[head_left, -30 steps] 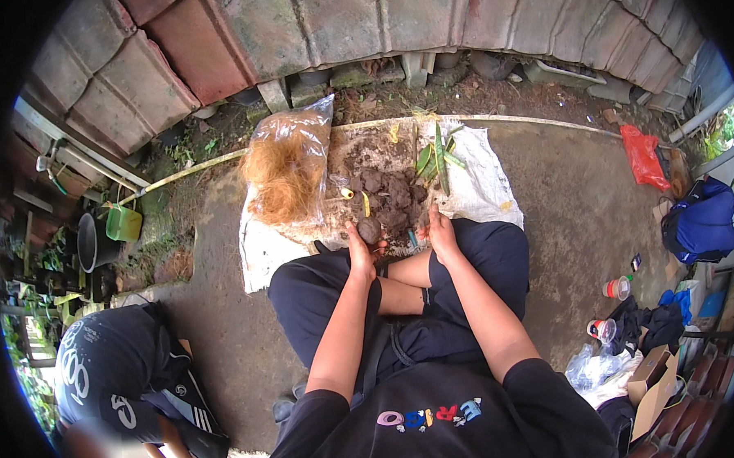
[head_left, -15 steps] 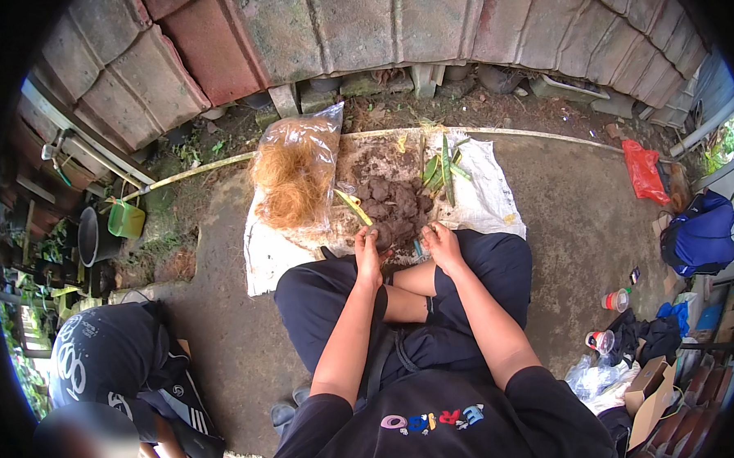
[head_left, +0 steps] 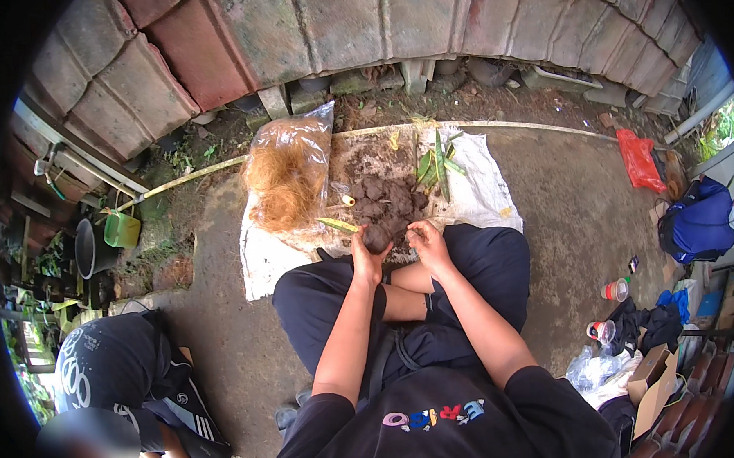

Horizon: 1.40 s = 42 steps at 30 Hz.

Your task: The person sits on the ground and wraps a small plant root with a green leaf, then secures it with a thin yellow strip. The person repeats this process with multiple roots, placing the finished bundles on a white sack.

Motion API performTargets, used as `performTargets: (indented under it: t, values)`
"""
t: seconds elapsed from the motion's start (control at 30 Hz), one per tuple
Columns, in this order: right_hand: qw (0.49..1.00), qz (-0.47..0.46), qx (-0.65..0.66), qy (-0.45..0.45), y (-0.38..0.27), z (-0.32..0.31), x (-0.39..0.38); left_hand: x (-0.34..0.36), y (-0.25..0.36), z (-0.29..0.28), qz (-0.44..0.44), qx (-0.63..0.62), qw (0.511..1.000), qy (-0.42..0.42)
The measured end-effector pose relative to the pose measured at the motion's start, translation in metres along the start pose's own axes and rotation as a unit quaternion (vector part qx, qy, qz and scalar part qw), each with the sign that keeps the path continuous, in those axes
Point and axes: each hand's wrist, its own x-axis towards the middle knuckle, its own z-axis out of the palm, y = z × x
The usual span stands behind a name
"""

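My left hand [head_left: 367, 259] is wrapped round a dark ball of wet soil [head_left: 376, 238], held at the near edge of the soil heap. A yellow-edged green leaf piece [head_left: 337, 225] points out to the left of that ball; where its inner end sits is hidden by my fingers. Close by on the right, my right hand [head_left: 430, 247] has its fingertips pinched together, and whatever is between them is too small to make out. Lumpy brown soil [head_left: 384, 197] lies just beyond both hands. Several cut green leaves [head_left: 440, 167] rest to the right of the heap.
Under these things a white sack [head_left: 490, 192] is spread on the concrete. A clear bag of brown fibre [head_left: 287, 175] lies on its left, with a small yellow roll [head_left: 348, 200] beside it. Another person [head_left: 111, 363] crouches at the lower left. Plastic cups [head_left: 615, 290] stand at the right.
The leaf piece has swung down and left to lie flatter. My left hand has turned so the soil ball shows more. My right hand has shifted left, closer to the ball.
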Motion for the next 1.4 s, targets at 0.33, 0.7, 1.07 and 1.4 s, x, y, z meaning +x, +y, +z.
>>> performTargets:
  t: [0.33, 0.7, 1.07, 1.4]
  values:
    - [0.966, -0.170, -0.185, 0.065, -0.024, 0.050, -0.002, -0.011, 0.003, 0.013, -0.035, -0.059, 0.995, -0.067]
    - [0.984, -0.093, -0.149, 0.026, -0.001, 0.039, -0.013, -0.003, -0.018, 0.002, -0.079, 0.003, 0.992, -0.094]
    - [0.951, -0.164, -0.262, 0.028, -0.047, 0.000, -0.022, -0.023, -0.003, 0.024, -0.031, 0.038, 0.993, -0.107]
    - [0.962, -0.169, -0.208, 0.047, -0.018, 0.028, -0.021, -0.034, -0.001, 0.024, -0.029, 0.024, 0.993, -0.115]
